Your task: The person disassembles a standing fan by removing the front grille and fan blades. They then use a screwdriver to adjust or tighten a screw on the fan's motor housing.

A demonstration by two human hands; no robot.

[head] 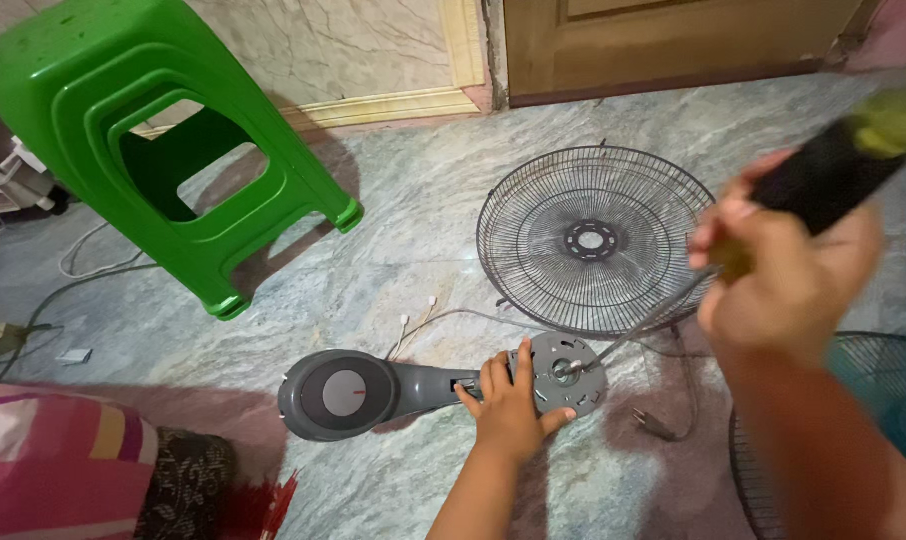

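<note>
While left hand point(510, 405) presses grey plastic fan housing point(423, 390), right hand point(788, 285) fist-grips screwdriver point(823, 180).

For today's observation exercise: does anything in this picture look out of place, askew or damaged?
Yes. A fan lies in pieces on the floor: its wire guard is off and lies flat apart from it, and loose white wires trail beside the body.

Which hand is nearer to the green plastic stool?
Left. The left hand rests on the grey fan body, below and right of the green plastic stool; the right hand, gripping a screwdriver, is farther right.
</note>
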